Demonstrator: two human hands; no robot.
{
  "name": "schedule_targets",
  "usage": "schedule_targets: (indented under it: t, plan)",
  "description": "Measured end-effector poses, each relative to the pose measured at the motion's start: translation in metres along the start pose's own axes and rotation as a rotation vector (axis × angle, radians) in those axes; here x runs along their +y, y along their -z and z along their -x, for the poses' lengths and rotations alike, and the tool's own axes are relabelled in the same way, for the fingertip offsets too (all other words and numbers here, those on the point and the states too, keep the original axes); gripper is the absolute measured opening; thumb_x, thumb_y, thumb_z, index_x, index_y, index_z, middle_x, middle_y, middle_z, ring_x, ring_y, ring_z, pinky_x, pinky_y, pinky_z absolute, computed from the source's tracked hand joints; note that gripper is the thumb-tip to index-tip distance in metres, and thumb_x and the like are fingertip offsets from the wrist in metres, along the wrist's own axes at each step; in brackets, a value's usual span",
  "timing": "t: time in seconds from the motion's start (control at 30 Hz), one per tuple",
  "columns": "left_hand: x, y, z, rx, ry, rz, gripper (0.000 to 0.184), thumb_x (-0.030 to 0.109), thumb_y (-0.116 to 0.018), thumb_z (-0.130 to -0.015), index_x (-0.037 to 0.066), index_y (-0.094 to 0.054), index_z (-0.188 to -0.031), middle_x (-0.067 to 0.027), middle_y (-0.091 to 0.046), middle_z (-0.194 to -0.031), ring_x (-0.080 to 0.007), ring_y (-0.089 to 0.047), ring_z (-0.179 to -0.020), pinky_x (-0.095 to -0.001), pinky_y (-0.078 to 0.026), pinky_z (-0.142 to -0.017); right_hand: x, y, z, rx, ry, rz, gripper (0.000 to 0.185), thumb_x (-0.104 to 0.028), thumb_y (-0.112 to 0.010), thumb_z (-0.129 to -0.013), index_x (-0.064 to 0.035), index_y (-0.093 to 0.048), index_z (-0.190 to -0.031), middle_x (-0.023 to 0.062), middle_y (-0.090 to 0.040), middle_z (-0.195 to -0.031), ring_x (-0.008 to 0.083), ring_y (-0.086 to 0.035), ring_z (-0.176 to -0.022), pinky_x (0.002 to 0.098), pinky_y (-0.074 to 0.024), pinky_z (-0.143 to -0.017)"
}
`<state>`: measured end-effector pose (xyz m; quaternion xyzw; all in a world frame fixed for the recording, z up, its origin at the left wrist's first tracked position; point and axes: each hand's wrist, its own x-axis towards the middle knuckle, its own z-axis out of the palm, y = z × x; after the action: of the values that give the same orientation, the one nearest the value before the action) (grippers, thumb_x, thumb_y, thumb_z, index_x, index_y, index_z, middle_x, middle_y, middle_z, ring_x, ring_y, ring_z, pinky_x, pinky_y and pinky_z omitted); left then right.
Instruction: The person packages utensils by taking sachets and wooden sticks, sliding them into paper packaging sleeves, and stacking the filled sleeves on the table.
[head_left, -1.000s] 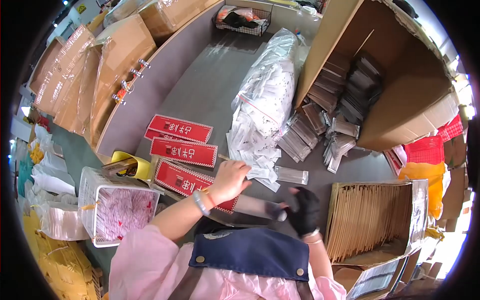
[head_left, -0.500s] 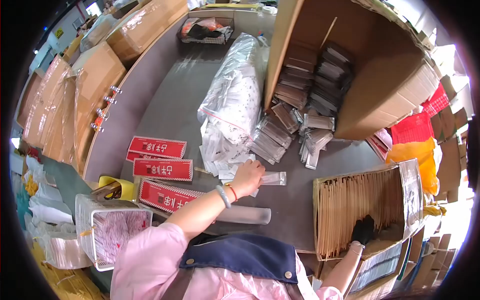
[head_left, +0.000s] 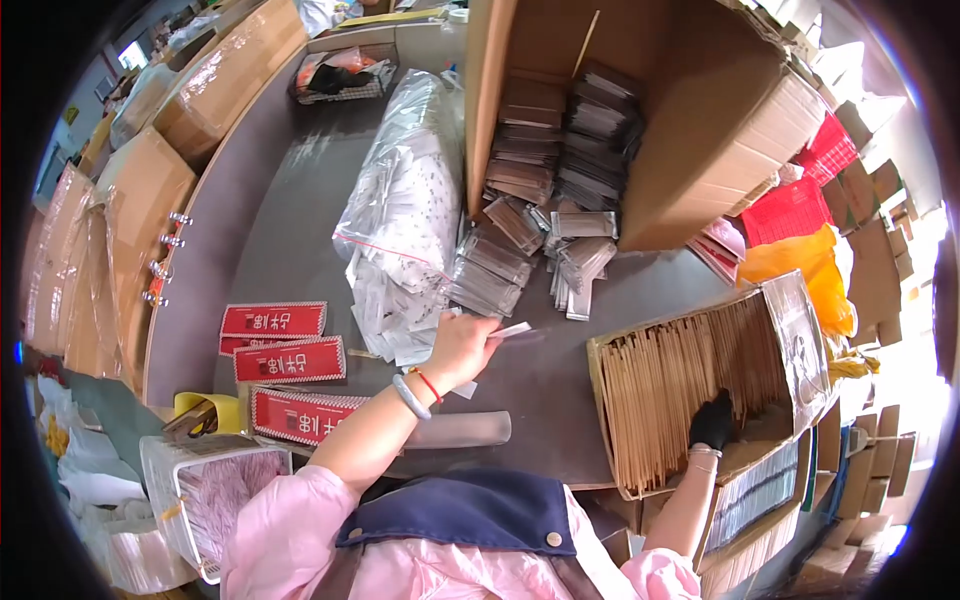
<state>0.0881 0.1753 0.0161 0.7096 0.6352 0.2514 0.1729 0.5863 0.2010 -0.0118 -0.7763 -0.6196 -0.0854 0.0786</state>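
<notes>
My left hand [head_left: 463,348] is closed on a small white packet [head_left: 512,330] that sticks out to the right of its fingertips, just below the heap of white packets [head_left: 400,300]. A frosted clear sleeve [head_left: 460,430] lies beneath my left forearm. My right hand [head_left: 712,422], in a black glove, reaches into the carton of thin wooden sticks [head_left: 660,400] at its right part; its fingers are too dark and hidden to make out. Red printed cards [head_left: 290,361] lie to the left of my left forearm.
A large open carton [head_left: 700,150] holds stacked clear-wrapped packets [head_left: 520,150]. A plastic bag of packets [head_left: 400,170] lies beside it. A white basket [head_left: 165,500] and yellow container [head_left: 228,412] stand at lower left; a wire basket [head_left: 345,82] sits at the far end.
The view has swung right. My left hand has lifted a packet near the white heap. My right hand has moved from beside the sleeve into the stick carton.
</notes>
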Motion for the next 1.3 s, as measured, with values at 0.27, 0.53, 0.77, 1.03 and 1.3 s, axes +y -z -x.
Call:
schedule_targets:
  t: [0.27,0.53,0.77,1.03,1.3]
  plan:
    - [0.025,0.066,0.041,-0.199,0.155,0.438,0.016,0.017,-0.075,-0.082,0.004,-0.072,-0.091,-0.0153,-0.068,-0.073,-0.0258,-0.067,-0.063,-0.0329,-0.05,-0.06,-0.104,0.075,0.037,0.102,0.211,-0.685,0.02,-0.003,-0.055,-0.092,0.0016,-0.062,-0.11,0.0169,-0.062,-0.099,0.0315,-0.06,-0.092,0.0396,-0.0471,-0.081]
    - [-0.003,0.064,0.157,-0.147,0.136,-0.034,0.042,0.026,-0.083,-0.063,0.014,-0.072,-0.102,-0.0014,-0.061,-0.113,-0.0271,-0.05,-0.114,-0.0497,-0.034,-0.1,-0.241,0.088,0.116,-0.584,0.708,-0.816,0.022,-0.009,-0.068,-0.087,-0.0144,-0.072,-0.108,0.0108,-0.058,-0.078,0.0285,-0.06,-0.072,0.0382,-0.0481,-0.065]
    - [-0.009,0.07,0.175,-0.079,0.01,-0.107,0.072,0.026,-0.087,-0.056,0.005,-0.062,-0.12,-0.0081,-0.057,-0.118,-0.0299,-0.05,-0.109,-0.0456,-0.038,-0.098,-0.265,0.017,0.144,-0.589,1.086,-0.712,0.02,-0.016,-0.066,-0.086,-0.0137,-0.071,-0.106,0.0147,-0.064,-0.09,0.0337,-0.062,-0.085,0.045,-0.0465,-0.065]
    - [-0.002,0.053,0.16,-0.096,-0.002,-0.155,0.073,0.025,-0.085,-0.061,0.002,-0.058,-0.125,-0.0095,-0.056,-0.121,-0.0303,-0.049,-0.112,-0.0438,-0.04,-0.096,-0.269,0.017,0.134,-0.523,0.733,-0.854,0.013,-0.01,-0.07,-0.081,-0.0059,-0.072,-0.093,0.0133,-0.066,-0.09,0.031,-0.065,-0.086,0.0401,-0.0518,-0.076]
    - [0.002,0.044,0.148,-0.028,-0.027,-0.12,0.064,0.021,-0.082,-0.062,0.0,-0.06,-0.119,-0.0082,-0.057,-0.115,-0.0278,-0.052,-0.106,-0.0416,-0.041,-0.09,-0.3,0.01,0.178,-0.688,0.407,-1.222,0.032,-0.003,-0.072,-0.079,-0.0024,-0.055,-0.105,0.0121,-0.062,-0.1,0.0246,-0.065,-0.09,0.0344,-0.0519,-0.08]
